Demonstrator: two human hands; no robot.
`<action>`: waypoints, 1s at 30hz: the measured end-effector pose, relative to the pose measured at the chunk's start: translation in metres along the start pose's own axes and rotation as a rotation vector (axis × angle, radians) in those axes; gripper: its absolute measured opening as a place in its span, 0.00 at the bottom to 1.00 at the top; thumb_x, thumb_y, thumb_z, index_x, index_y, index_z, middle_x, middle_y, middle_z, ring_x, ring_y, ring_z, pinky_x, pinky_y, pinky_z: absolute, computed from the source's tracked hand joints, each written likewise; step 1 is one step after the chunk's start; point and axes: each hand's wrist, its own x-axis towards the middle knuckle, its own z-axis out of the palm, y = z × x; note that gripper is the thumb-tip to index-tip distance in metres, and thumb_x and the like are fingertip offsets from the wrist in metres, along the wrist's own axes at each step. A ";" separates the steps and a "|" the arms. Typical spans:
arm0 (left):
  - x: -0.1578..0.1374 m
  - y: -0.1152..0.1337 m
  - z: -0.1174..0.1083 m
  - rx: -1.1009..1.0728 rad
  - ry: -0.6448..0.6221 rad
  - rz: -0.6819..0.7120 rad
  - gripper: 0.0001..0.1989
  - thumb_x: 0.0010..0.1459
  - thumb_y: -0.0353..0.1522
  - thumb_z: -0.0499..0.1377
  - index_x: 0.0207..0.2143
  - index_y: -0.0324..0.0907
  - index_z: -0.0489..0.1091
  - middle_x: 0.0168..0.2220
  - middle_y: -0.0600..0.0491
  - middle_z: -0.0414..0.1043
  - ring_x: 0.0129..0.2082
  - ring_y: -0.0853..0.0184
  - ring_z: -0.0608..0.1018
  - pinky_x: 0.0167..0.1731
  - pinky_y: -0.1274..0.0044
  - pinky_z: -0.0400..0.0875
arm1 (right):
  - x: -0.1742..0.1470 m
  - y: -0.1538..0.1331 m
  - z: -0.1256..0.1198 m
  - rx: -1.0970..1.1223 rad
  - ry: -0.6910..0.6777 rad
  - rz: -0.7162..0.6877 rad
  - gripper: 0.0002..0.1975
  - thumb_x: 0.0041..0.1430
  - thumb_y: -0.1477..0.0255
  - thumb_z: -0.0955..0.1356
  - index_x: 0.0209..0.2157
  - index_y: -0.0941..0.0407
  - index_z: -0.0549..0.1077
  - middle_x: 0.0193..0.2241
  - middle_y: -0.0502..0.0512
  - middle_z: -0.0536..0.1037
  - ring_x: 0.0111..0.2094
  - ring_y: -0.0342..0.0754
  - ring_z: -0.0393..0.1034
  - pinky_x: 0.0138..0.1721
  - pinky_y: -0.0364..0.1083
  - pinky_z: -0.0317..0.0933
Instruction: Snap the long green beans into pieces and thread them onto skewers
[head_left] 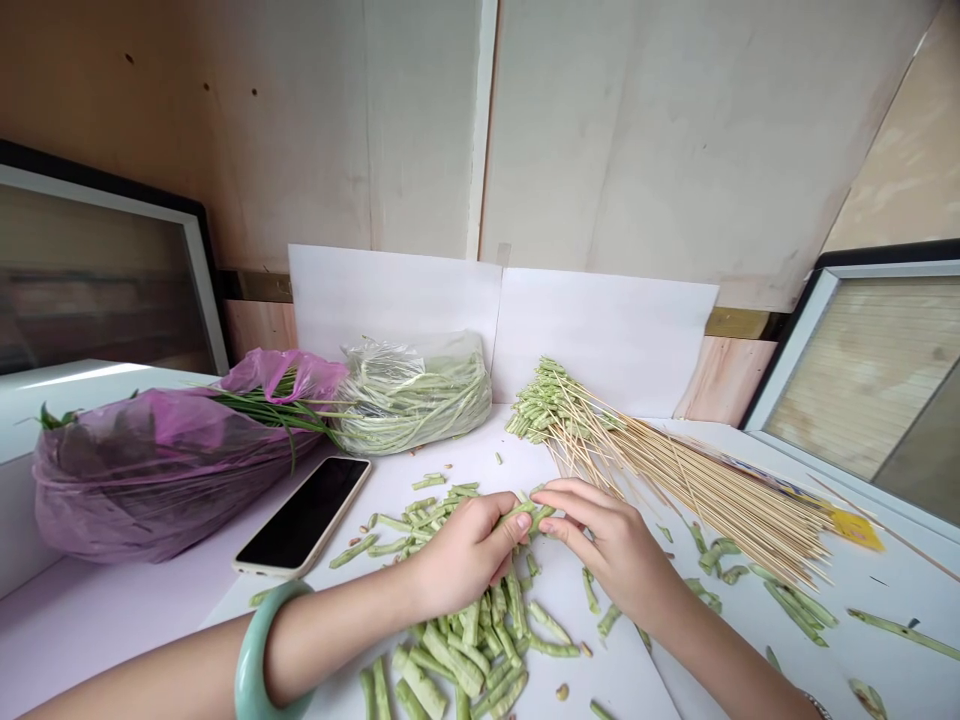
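Note:
My left hand (476,545) is closed on green bean pieces (531,510), thumb pressed along them. From the right, my right hand (596,530) has its fingertips and thumb pinched on the far end of the same pieces. Both hands are above a pile of cut green beans (469,650) on white paper. To the right lies a bundle of bamboo skewers (720,490), with skewered bean pieces (551,400) stacked at its far end.
Left stands a purple plastic bag (157,480) of greens, beside a clear bag of long beans (416,395). A phone (304,515) lies near my left forearm. Loose bean scraps (799,605) lie at right. White boards (607,335) stand along the back.

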 end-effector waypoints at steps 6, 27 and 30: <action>-0.004 0.006 0.002 0.104 -0.030 0.005 0.21 0.61 0.49 0.48 0.27 0.42 0.57 0.16 0.62 0.54 0.16 0.74 0.57 0.17 0.80 0.51 | -0.002 -0.004 0.003 -0.032 -0.063 -0.033 0.08 0.64 0.72 0.62 0.33 0.54 0.72 0.30 0.54 0.73 0.28 0.48 0.68 0.29 0.46 0.58; -0.004 0.019 -0.013 0.362 -0.292 0.363 0.19 0.63 0.41 0.51 0.22 0.42 0.56 0.21 0.59 0.52 0.22 0.73 0.58 0.25 0.79 0.56 | -0.002 -0.017 0.001 0.356 -0.389 0.176 0.15 0.54 0.72 0.62 0.20 0.54 0.50 0.20 0.45 0.52 0.23 0.42 0.47 0.23 0.43 0.42; -0.003 0.018 -0.016 0.460 -0.347 0.481 0.18 0.63 0.37 0.52 0.21 0.42 0.54 0.21 0.59 0.54 0.22 0.72 0.60 0.25 0.79 0.58 | -0.001 -0.016 0.002 0.468 -0.479 0.219 0.13 0.54 0.70 0.61 0.19 0.54 0.54 0.19 0.44 0.51 0.22 0.41 0.46 0.22 0.43 0.42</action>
